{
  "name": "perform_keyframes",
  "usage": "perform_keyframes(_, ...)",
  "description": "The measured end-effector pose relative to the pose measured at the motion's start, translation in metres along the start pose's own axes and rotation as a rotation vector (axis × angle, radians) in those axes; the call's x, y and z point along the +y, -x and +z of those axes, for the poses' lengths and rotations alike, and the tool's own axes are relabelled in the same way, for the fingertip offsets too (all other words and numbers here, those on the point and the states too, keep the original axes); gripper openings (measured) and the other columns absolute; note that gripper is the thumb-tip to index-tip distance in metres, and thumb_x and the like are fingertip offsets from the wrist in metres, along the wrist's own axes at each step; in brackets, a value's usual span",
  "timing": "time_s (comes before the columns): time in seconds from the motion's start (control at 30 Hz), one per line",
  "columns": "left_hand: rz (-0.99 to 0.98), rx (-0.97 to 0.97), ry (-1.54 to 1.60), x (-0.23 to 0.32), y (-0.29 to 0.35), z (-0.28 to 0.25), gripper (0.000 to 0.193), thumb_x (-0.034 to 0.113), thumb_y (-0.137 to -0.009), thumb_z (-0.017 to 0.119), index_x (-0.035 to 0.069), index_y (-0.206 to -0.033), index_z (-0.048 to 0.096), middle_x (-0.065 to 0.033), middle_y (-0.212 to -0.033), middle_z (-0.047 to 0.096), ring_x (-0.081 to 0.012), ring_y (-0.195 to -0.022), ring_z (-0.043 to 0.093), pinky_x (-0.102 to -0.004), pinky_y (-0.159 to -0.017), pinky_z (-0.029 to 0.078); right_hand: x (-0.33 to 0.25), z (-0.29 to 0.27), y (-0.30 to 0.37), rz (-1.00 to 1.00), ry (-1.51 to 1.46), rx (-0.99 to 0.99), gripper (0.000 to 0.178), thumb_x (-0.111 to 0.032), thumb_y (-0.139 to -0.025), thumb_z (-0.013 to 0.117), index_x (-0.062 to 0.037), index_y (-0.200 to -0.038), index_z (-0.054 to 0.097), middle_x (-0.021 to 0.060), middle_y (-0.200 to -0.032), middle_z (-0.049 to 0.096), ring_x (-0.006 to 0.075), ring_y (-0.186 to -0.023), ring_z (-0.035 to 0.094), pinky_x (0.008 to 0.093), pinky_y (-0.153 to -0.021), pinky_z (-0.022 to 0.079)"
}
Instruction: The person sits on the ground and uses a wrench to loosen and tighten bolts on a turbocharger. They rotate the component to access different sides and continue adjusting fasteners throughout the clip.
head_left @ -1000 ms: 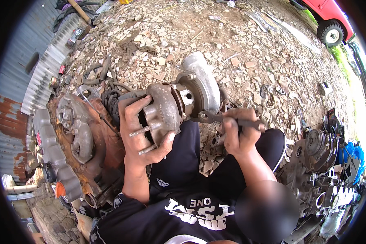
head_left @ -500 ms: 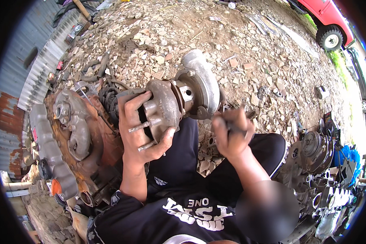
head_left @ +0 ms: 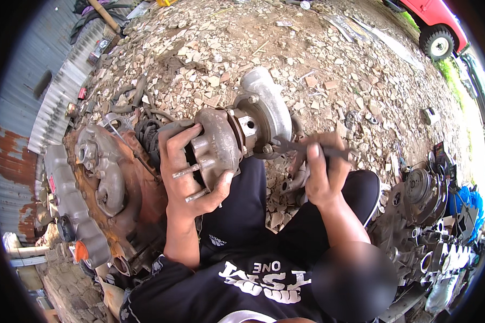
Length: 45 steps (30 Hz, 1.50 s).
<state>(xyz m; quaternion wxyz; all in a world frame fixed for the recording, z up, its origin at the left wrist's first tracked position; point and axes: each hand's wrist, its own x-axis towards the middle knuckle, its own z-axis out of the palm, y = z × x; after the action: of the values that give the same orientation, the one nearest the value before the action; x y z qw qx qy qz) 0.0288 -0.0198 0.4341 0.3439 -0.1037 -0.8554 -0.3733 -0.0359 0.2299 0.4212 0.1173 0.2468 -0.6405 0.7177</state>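
**Spanner back on the turbo bolt**

While your left hand (head_left: 191,175) keeps its clamp on the rusty turbocharger (head_left: 237,137), fingers wrapped over the studded flange and thumb hooked underneath, your right hand (head_left: 320,172) has come back up. Half a second ago it was curled low and away from the housing; now it is closed round the spanner (head_left: 302,148), whose open end sits at the bolt by the silver compressor side. That puts the tool back on the fastener. The turbo rests over your lap, with the rusted engine block (head_left: 99,188) just to your left and rubble ground (head_left: 318,64) beyond.
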Motion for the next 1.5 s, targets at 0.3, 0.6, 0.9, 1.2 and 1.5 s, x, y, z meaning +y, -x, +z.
perform_keyframes(0.3, -0.008, 0.015, 0.005, -0.001, 0.0, -0.004, 0.076, 0.033, -0.069, 0.08, -0.003, -0.13, 0.055, -0.0214, -0.12, 0.055, -0.0394, -0.108, 0.054, -0.0496, -0.094, 0.048, 0.006, -0.007, 0.023, -0.177, 0.215, -0.158, 0.014, 0.002, -0.093, 0.066, 0.0058, -0.106, 0.069, 0.0173, -0.086, 0.077, 0.0214, -0.07, 0.077, 0.0312, -0.062, 0.062)
perform_keyframes(0.6, -0.004, 0.018, 0.003, -0.001, 0.001, -0.006, 0.075, 0.032, -0.07, 0.08, -0.005, -0.13, 0.055, -0.0213, -0.12, 0.055, -0.0387, -0.107, 0.054, -0.0496, -0.094, 0.047, 0.016, 0.02, 0.023, -0.602, 0.54, -0.17, 0.026, 0.006, -0.079, 0.078, 0.0072, -0.105, 0.075, 0.0138, -0.089, 0.079, 0.0194, -0.067, 0.076, 0.0289, -0.056, 0.057)
perform_keyframes(0.9, -0.094, 0.019, 0.025, -0.005, 0.006, -0.004, 0.078, 0.034, -0.072, 0.079, -0.004, -0.133, 0.051, -0.0221, -0.12, 0.054, -0.0376, -0.11, 0.054, -0.0493, -0.096, 0.047, -0.014, 0.021, -0.038, 0.01, 0.495, -0.269, 0.018, -0.015, -0.094, 0.076, 0.0018, -0.091, 0.075, 0.0098, -0.06, 0.064, 0.0199, -0.045, 0.059, 0.0319, -0.044, 0.043)
perform_keyframes(1.2, -0.112, -0.015, 0.004, -0.003, 0.002, -0.006, 0.079, 0.038, -0.072, 0.079, -0.003, -0.133, 0.052, -0.0219, -0.122, 0.054, -0.036, -0.111, 0.055, -0.0489, -0.097, 0.046, 0.0, 0.023, -0.041, 0.428, -0.108, 0.074, 0.042, -0.031, -0.108, 0.059, 0.0036, -0.088, 0.069, 0.008, -0.071, 0.068, 0.0089, -0.047, 0.054, 0.0242, -0.042, 0.041)
perform_keyframes(1.5, -0.057, -0.002, -0.034, -0.006, 0.002, -0.008, 0.079, 0.035, -0.071, 0.081, -0.002, -0.133, 0.053, -0.0223, -0.124, 0.053, -0.037, -0.111, 0.056, -0.0486, -0.098, 0.047, 0.013, -0.003, 0.006, -0.436, 0.193, -0.193, 0.011, 0.0, -0.092, 0.068, 0.005, -0.101, 0.071, 0.0125, -0.084, 0.076, 0.0257, -0.067, 0.07, 0.0335, -0.065, 0.056)
